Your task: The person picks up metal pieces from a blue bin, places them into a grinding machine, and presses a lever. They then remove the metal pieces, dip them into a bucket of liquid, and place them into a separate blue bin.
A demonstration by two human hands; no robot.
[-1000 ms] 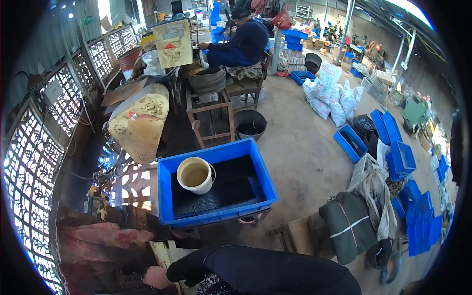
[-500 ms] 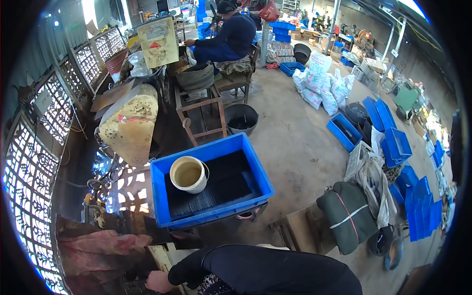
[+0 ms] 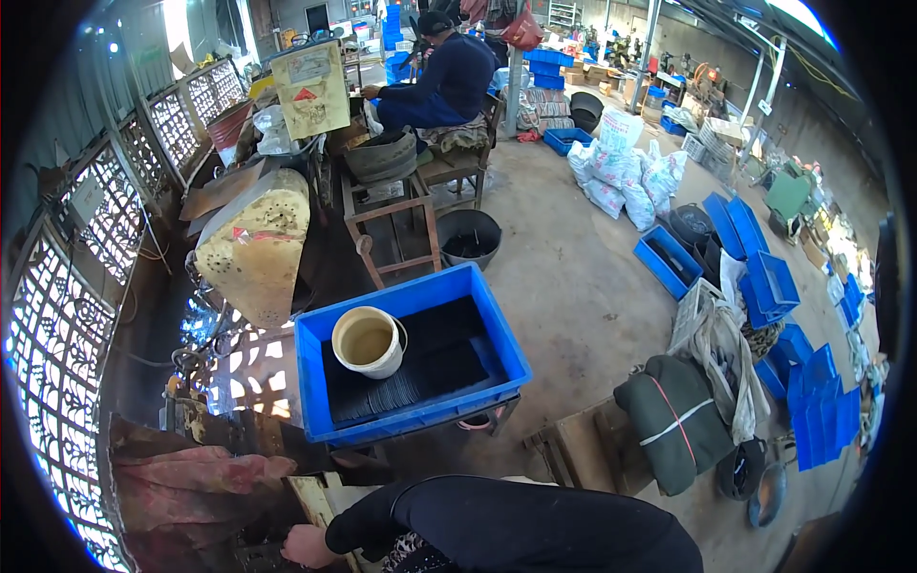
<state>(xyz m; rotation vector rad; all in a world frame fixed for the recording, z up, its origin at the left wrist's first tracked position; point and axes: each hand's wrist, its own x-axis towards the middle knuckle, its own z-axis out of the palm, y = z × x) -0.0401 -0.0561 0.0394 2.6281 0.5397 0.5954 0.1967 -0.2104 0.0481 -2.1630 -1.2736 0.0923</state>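
Note:
My right hand (image 3: 306, 546) is low at the left, at the end of a black sleeve (image 3: 535, 520) that crosses the lower edge. Its fingers look curled inward over a dark, dirty part of the machine (image 3: 258, 552); what they grip is hidden. A pale yellow metal edge (image 3: 313, 498) stands just beyond the hand. Beside it a stained reddish cloth (image 3: 205, 475) drapes over the machine. My left hand is out of view. Farther ahead, a blue crate (image 3: 506, 372) on a stand holds a white bucket (image 3: 384, 361) of murky liquid and rows of thin dark plates (image 3: 382, 396).
A person (image 3: 444, 76) sits working beyond a wooden chair frame (image 3: 392, 215). A yellow machine cover (image 3: 253, 244) stands at the left. To the right are a strapped dark green bundle (image 3: 678, 425), several blue crates (image 3: 821, 406) and white sacks (image 3: 621, 162).
The view has shifted very slightly, so the background sits a little lower. My right hand stays in the same place.

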